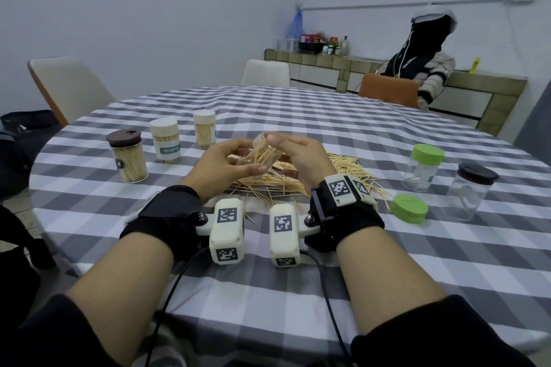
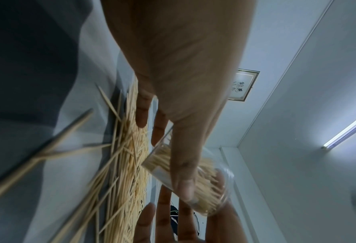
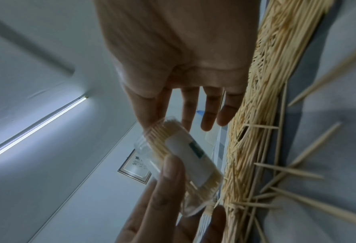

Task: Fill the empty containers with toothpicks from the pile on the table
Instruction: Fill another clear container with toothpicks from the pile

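A clear container (image 1: 264,152) packed with toothpicks is held tilted above the toothpick pile (image 1: 346,168) on the checked table (image 1: 328,116). My left hand (image 1: 249,158) grips its body, thumb (image 2: 183,177) across the side of the container (image 2: 212,189). My right hand (image 1: 293,155) is at the container's mouth with fingers nearly straight; its index finger (image 3: 150,115) touches the rim of the container (image 3: 183,157). The pile (image 3: 262,115) lies just beneath both hands.
Three lidded containers full of toothpicks stand at left: brown lid (image 1: 128,158), white lid (image 1: 166,140), white lid (image 1: 204,128). At right stand an empty jar with a green lid (image 1: 423,167), an empty black-lidded jar (image 1: 471,191) and a loose green lid (image 1: 410,208). A person sits beyond.
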